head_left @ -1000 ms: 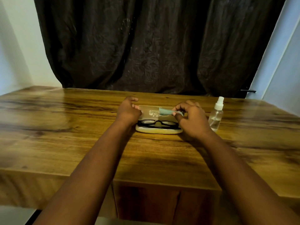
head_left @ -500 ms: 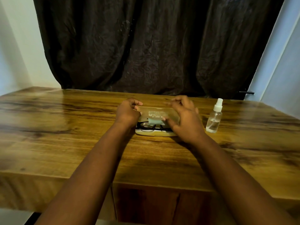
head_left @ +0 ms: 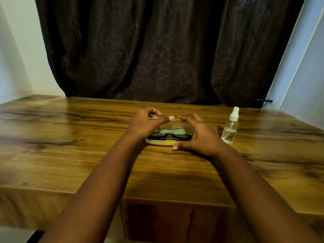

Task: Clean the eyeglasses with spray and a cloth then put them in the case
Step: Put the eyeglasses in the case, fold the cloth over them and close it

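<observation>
From up here I've got the case point(head_left: 164, 142) sitting mid-table point(head_left: 70, 146), lid tipped partway down — black eyeglasses point(head_left: 168, 136) inside, the pale green cloth point(head_left: 172, 131) lying on top of them. My left hand point(head_left: 145, 122) has fingers curled, thumb stretched onto the lid's top edge. My right hand point(head_left: 199, 135) spreads wide over the lid's right end, thumb down at the case's front. The spray bottle point(head_left: 230, 127) stands upright just right of it — dark curtain point(head_left: 166, 50) behind.

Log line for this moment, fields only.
stage: closing case | eyeglasses and cloth in case | lid half down | left hand, right hand on lid | spray bottle upright
</observation>
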